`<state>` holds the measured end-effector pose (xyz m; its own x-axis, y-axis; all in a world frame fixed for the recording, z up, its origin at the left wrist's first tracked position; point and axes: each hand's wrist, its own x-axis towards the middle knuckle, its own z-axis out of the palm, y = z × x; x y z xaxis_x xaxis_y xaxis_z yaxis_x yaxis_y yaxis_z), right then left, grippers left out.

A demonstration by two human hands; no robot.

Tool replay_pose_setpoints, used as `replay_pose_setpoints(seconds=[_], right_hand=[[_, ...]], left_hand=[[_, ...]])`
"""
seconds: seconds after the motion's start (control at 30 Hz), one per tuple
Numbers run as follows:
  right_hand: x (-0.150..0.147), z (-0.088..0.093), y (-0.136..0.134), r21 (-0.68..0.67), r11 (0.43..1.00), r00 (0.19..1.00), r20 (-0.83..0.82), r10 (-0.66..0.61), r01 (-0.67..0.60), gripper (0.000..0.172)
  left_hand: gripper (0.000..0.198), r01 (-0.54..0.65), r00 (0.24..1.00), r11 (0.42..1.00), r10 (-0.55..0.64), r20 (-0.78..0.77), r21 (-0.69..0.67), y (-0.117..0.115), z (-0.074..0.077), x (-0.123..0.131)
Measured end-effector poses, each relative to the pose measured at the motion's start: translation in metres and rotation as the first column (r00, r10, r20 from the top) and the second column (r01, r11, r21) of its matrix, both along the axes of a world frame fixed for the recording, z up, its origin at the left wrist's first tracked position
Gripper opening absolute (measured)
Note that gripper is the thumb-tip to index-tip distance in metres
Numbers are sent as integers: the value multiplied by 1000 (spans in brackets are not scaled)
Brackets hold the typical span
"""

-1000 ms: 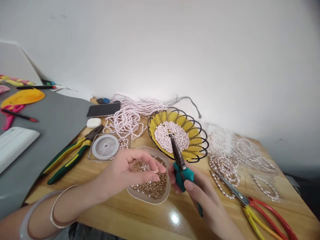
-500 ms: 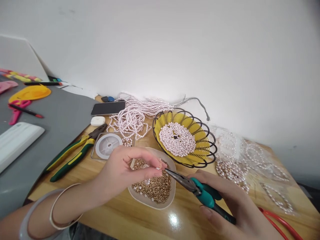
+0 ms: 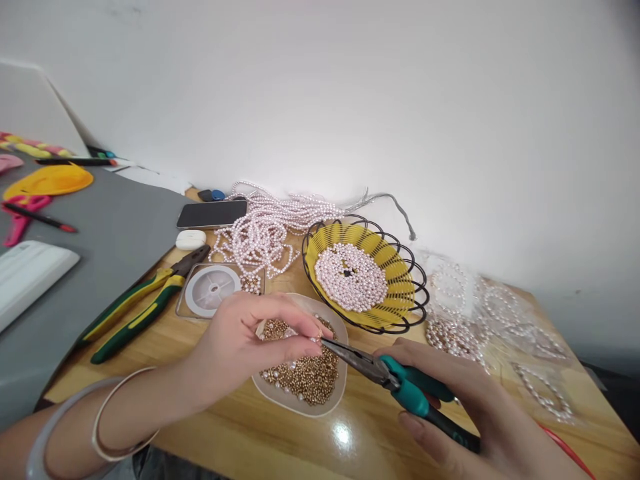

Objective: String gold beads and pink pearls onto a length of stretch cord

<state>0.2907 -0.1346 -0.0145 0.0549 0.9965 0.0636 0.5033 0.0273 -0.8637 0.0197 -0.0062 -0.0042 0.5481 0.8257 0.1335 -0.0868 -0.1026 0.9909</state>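
Note:
Between thumb and forefinger, my left hand (image 3: 263, 333) pinches a small beaded piece (image 3: 317, 337), partly hidden by the fingertips. My right hand (image 3: 465, 400) is wrapped around the teal and black handles of needle-nose pliers (image 3: 367, 365). The pliers' narrow tip meets the beaded piece at my left fingertips; whether the jaws are closed on it I cannot tell. Under both sits a pale dish (image 3: 340, 393) of small gold beads (image 3: 313, 380) with some pearly ones among them.
Behind the dish stands a yellow basket (image 3: 400, 303) of pale pink beads. Bead strings (image 3: 260, 233), a phone (image 3: 213, 213), a white case (image 3: 191, 239), a thread spool (image 3: 213, 291) and green-yellow pliers (image 3: 145, 307) lie left. Bagged bead strands (image 3: 495, 313) lie right. A wall (image 3: 350, 100) rises behind.
The pliers' tip has come slightly left to the beaded piece at my left fingertips. The whole view has shifted slightly, so the table things appear a little further left.

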Motion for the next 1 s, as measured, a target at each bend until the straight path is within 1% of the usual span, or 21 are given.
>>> replay_pose_setpoints(seconds=[0.1, 0.3, 0.6, 0.7, 0.8, 0.9, 1.0], right_hand=[[0, -1, 2, -3, 1000, 1000, -1, 6, -6, 50], [-1, -4, 2, 5, 1000, 999, 50, -1, 0, 47], [0, -6, 1, -29, 1000, 999, 53, 12, -11, 46], [-1, -6, 1, -32, 999, 996, 90, 3, 0, 48], [-4, -4, 1, -44, 999, 990, 140, 3, 4, 49], [-6, 0, 1, -89, 996, 984, 179, 11, 5, 49], [-6, 3, 2, -132, 991, 984, 177, 34, -10, 50]], left_hand=[[6, -7, 1000, 1000, 7, 3, -8, 0, 0, 0], [18, -5, 999, 1000, 7, 41, -27, -1, 2, 1], [20, 16, 999, 999, -15, 36, -29, 0, 0, 0], [21, 6, 999, 1000, -6, 45, 2, 1, 0, 1], [25, -4, 996, 999, 0, 85, 53, 2, 0, 3], [28, -3, 994, 996, -6, 111, 84, 2, 0, 4], [29, 4, 994, 996, -14, 109, 87, 1, 0, 4]])
